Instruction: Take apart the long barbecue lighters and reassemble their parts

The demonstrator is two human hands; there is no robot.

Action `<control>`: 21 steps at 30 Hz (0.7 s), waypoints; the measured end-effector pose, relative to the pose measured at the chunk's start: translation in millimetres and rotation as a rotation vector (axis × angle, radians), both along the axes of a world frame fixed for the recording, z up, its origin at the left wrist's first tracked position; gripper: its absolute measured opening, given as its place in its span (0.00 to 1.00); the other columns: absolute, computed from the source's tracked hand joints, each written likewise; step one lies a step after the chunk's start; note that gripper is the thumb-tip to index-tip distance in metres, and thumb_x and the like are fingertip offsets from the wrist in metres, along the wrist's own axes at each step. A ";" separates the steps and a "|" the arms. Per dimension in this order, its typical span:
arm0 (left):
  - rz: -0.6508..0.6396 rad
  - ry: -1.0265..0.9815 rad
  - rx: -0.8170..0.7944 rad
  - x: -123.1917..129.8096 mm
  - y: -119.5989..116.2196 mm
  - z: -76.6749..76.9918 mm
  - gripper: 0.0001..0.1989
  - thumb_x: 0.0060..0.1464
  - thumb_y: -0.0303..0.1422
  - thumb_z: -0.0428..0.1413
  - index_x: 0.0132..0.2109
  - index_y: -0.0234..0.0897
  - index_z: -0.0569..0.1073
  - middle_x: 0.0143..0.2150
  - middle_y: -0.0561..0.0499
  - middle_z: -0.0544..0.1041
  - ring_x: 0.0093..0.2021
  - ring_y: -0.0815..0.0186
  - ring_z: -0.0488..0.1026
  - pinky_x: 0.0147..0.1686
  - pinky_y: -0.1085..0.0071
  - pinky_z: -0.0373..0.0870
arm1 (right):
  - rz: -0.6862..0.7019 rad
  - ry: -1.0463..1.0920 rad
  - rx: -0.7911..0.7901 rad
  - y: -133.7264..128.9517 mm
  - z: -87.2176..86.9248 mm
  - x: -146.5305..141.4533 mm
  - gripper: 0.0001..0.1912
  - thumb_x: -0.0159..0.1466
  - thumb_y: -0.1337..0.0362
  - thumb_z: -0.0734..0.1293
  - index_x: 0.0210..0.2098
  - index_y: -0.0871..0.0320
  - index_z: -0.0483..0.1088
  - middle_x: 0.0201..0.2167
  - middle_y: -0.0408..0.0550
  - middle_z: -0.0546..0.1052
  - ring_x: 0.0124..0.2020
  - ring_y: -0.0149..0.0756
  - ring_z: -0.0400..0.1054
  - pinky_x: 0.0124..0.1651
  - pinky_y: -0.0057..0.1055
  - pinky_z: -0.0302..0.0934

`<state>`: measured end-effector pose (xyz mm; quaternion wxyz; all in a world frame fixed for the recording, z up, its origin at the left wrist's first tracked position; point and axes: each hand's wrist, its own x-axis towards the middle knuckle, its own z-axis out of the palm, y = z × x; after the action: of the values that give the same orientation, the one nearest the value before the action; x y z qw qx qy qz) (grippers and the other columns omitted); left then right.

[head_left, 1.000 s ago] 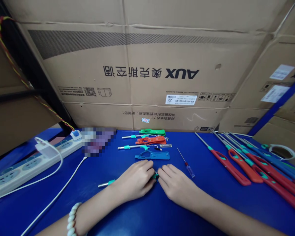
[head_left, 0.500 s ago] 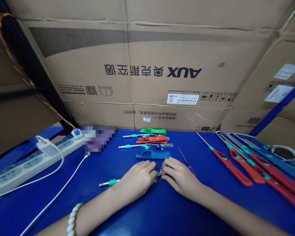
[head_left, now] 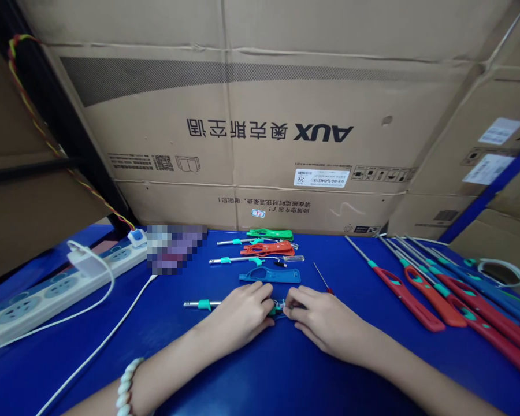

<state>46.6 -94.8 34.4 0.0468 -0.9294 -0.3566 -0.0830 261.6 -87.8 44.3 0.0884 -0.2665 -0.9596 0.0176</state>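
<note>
My left hand (head_left: 243, 311) is closed around a stick lighter (head_left: 195, 304). Its metal tube and teal collar stick out to the left of the hand, while most of its body is hidden. At the lighter's right end my right hand (head_left: 325, 318) pinches near small teal parts and thin wires; the exact piece in its fingers is hidden. Just beyond both hands lies a blue handle shell (head_left: 273, 275). Farther back are an orange handle shell (head_left: 266, 249) and a green handle shell (head_left: 272, 234), with lighter tubes and small clear parts beside them. A thin screwdriver (head_left: 322, 276) lies behind my right hand.
Several assembled stick lighters (head_left: 409, 300) in red, orange and blue lie at the right. A roll of tape (head_left: 502, 271) is behind them. On the left are a power strip (head_left: 65, 283) and a white cable (head_left: 112, 335). A large cardboard box (head_left: 260, 86) walls off the back.
The lighter's tube has shifted slightly right. My right hand has turned a little over the screwdriver's handle, its fingers still at the lighter's end. The view has tipped slightly.
</note>
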 end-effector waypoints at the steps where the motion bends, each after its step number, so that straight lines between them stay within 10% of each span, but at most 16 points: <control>1: 0.003 -0.003 -0.005 -0.5 0.4 -0.2 0.05 0.56 0.31 0.59 0.38 0.32 0.73 0.38 0.47 0.70 0.37 0.60 0.69 0.35 0.67 0.68 | 0.008 -0.017 0.022 -0.8 0.3 0.2 0.09 0.60 0.74 0.64 0.39 0.60 0.72 0.40 0.51 0.73 0.40 0.39 0.68 0.41 0.33 0.66; 21: 0.080 -0.258 -0.231 -19.9 18.6 0.7 0.11 0.57 0.19 0.49 0.39 0.36 0.74 0.36 0.50 0.72 0.38 0.66 0.71 0.38 0.73 0.68 | -0.084 0.020 0.292 -5.7 -21.9 -13.1 0.05 0.60 0.72 0.65 0.36 0.61 0.71 0.33 0.51 0.73 0.33 0.40 0.66 0.35 0.35 0.62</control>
<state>26.7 -76.2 35.1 -0.1034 -0.8953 -0.4034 -0.1581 248.5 -93.5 22.4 0.1365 -0.2903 -0.9391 -0.1235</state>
